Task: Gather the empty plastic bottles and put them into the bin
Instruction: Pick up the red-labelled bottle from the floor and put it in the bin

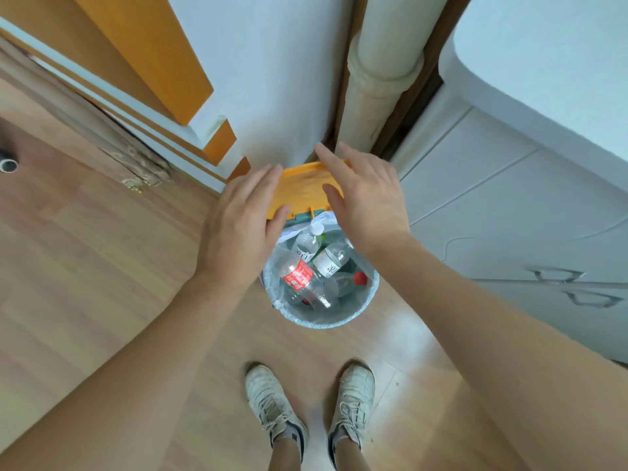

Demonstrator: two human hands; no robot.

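A round bin lined with a clear bag stands on the wooden floor by the wall. Several empty clear plastic bottles lie inside it, among them one with a red label and one with a white label. The bin's orange lid is tipped up at the far side. My left hand and my right hand hover over the lid, one on each side, fingers spread. Whether they touch the lid I cannot tell. Neither hand holds a bottle.
A white cabinet stands close on the right. A beige pipe runs up the wall behind the bin. An orange door frame and a curtain are on the left. My two feet in white sneakers stand just before the bin.
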